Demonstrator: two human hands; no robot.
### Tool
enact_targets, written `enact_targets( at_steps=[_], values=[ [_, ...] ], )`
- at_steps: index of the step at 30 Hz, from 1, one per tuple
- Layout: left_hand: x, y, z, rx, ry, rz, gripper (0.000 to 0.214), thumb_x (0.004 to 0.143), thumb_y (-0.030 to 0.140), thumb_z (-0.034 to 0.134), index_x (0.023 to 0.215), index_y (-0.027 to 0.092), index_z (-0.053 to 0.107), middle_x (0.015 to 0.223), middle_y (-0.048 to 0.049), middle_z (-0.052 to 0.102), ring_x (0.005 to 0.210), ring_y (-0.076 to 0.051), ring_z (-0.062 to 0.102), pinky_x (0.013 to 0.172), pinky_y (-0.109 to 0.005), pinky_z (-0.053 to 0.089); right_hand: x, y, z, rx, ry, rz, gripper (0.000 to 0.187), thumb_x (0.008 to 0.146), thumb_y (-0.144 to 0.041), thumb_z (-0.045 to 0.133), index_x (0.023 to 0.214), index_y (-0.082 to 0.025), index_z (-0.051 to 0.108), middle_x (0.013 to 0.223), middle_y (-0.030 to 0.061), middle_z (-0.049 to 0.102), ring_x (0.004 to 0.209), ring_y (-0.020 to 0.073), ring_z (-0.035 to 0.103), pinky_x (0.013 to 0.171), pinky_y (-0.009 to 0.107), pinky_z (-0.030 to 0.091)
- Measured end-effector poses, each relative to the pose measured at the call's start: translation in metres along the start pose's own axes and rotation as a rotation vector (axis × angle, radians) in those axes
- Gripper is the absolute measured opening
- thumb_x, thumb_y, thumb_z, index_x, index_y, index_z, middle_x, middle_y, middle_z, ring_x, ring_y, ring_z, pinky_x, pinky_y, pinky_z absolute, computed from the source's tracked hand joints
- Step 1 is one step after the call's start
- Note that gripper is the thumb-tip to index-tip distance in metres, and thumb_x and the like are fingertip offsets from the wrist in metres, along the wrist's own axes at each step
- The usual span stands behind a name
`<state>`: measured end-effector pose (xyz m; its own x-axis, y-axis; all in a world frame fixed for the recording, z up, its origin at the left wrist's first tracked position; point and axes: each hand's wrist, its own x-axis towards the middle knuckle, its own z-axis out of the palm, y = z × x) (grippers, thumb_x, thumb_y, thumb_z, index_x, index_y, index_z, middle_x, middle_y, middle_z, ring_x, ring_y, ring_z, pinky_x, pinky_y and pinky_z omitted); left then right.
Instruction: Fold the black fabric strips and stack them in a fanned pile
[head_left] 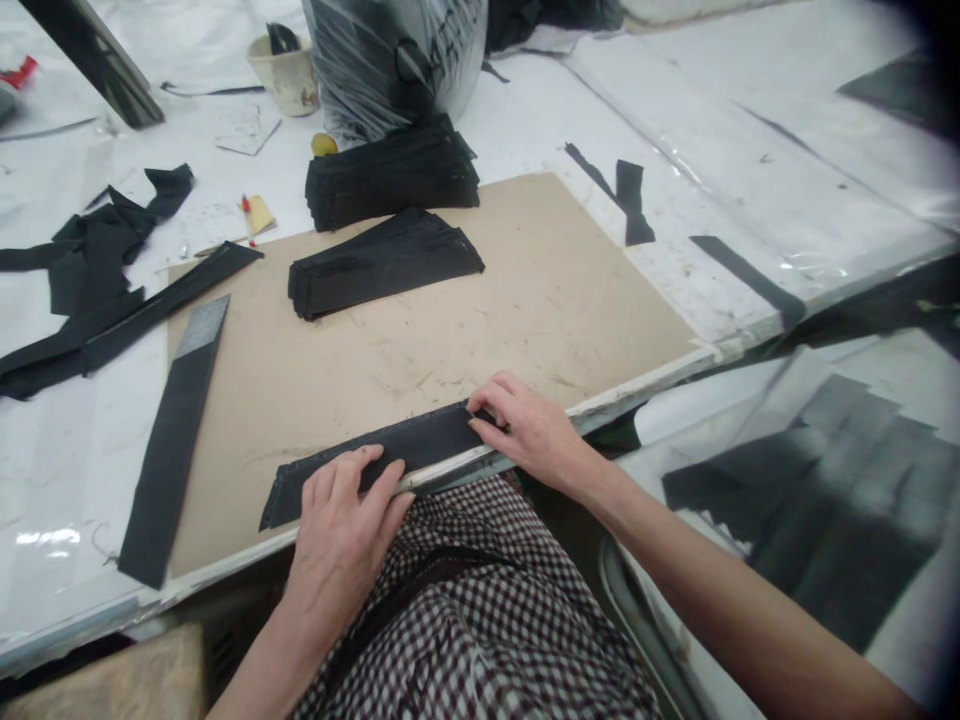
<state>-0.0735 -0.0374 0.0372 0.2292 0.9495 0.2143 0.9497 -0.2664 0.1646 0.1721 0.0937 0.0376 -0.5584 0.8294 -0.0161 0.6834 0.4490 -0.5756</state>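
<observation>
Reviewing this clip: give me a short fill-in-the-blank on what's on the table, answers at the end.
1. The left hand and right hand touch a ____ fabric strip.
2. That strip lies on a ____ board.
3. A stack of black strips lies on the board, with a second stack ____ it, farther from the person.
4. Below the hands is ____ cloth.

Missing words: black; tan; behind; checked.
</observation>
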Motion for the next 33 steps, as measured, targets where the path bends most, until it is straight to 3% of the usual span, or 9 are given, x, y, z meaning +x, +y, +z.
enact_targets(
  at_steps=[3,7,12,17,24,29,33],
  values=[
    [0.012,0.007,0.002,-0.152,0.063,0.013,0.022,0.095,0.021,0.059,0.115,0.016,0.063,0.121,-0.0134,0.06,0.111,-0.025,0.055,0.095,-0.044,0.048,-0.002,0.0,0.002,-0.011,-0.004,-0.009,0.01,0.094,-0.024,0.056,0.103,-0.024,0.059,0.108,0.0034,0.057,0.082,0.0136,0.056,0.065,0.024,0.039],
    [0.025,0.014,0.011,-0.242,0.054,0.046,0.016,0.095,0.02,0.057,0.109,0.016,0.063,0.111,-0.0111,0.065,0.104,-0.023,0.058,0.091,-0.04,0.051,-0.002,-0.002,0.003,-0.013,0.013,0.014,0.015,0.093,-0.023,0.057,0.108,-0.025,0.057,0.117,0.0044,0.054,0.083,0.0133,0.056,0.061,0.023,0.038],
    [0.023,0.009,0.019,-0.182,0.038,0.074,0.018,0.096,0.019,0.056,0.111,0.017,0.065,0.116,-0.0112,0.066,0.105,-0.023,0.059,0.094,-0.042,0.051,-0.005,-0.002,0.005,-0.029,0.021,-0.024,0.013,0.096,-0.023,0.053,0.107,-0.026,0.061,0.121,0.0048,0.053,0.084,0.0134,0.058,0.059,0.023,0.036],
    [0.013,0.007,0.022,-0.031,0.073,0.172,0.029,0.093,0.016,0.06,0.122,0.016,0.064,0.125,-0.0109,0.067,0.112,-0.027,0.059,0.095,-0.043,0.051,-0.008,0.001,0.006,-0.042,0.014,-0.082,0.018,0.099,-0.022,0.049,0.106,-0.026,0.065,0.12,0.0049,0.058,0.091,0.0158,0.06,0.07,0.026,0.044],
    [0.012,0.017,0.021,0.024,0.129,0.143,0.029,0.092,0.02,0.063,0.12,0.014,0.065,0.122,-0.01,0.07,0.111,-0.027,0.061,0.094,-0.041,0.049,-0.002,0.001,-0.01,-0.077,-0.069,-0.139,0.02,0.1,-0.034,0.051,0.108,-0.028,0.069,0.124,0.0052,0.056,0.104,0.0203,0.06,0.085,0.033,0.051],
    [0.011,0.018,0.02,0.044,0.113,0.119,0.027,0.093,0.022,0.063,0.119,0.015,0.065,0.123,-0.0087,0.07,0.111,-0.026,0.061,0.094,-0.041,0.048,0.003,0.001,-0.023,-0.023,-0.165,-0.136,0.033,0.103,-0.042,0.042,0.107,-0.028,0.072,0.127,0.0058,0.055,0.101,0.0196,0.062,0.092,0.037,0.049],
    [0.01,0.018,0.024,0.038,0.097,0.097,0.027,0.094,0.024,0.062,0.12,0.017,0.065,0.126,-0.0072,0.069,0.113,-0.026,0.06,0.095,-0.041,0.047,0.008,0.013,-0.031,0.075,-0.209,-0.114,0.038,0.104,-0.041,0.039,0.096,-0.024,0.072,0.121,0.0058,0.057,0.097,0.0181,0.061,0.091,0.036,0.048]
  ],
)
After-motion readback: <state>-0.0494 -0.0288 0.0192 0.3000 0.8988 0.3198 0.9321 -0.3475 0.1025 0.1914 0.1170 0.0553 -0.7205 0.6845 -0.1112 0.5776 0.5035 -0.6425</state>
